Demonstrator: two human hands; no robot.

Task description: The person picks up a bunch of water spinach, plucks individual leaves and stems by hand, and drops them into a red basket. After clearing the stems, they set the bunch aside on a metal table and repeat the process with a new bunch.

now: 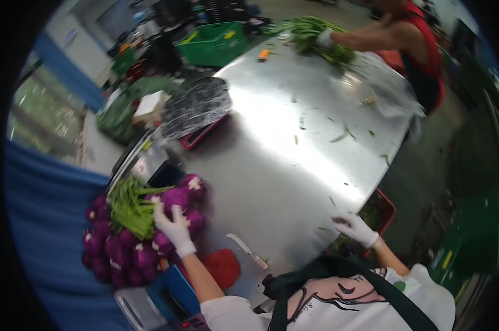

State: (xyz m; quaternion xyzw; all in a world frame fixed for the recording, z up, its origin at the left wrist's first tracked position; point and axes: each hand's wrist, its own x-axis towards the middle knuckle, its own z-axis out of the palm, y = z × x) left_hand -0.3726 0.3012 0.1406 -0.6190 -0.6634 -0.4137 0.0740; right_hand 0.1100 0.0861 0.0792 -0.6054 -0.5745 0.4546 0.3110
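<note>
My left hand [175, 227], in a white glove, reaches to the pile of purple onions [145, 256] at the left edge of the table. Its thumb and fingers are spread apart, fingertips right at the bunch of green stalks [132, 212] lying on top of the onions. My right hand [358, 229], also gloved, is over the near right edge of the table with loosely bent fingers held apart. Below it is a red crate [390, 212] with green leaves inside. A curved knife [248, 251] with a pale handle lies on the metal table [271, 182] between my hands.
Across the table a person's gloved hand [325, 39] is on a heap of leafy greens [315, 33]. A plastic-wrapped scale [197, 110], an orange object [263, 55], a red cloth [221, 267] and clear plastic [390, 88] lie around. A green crate [213, 44] stands behind.
</note>
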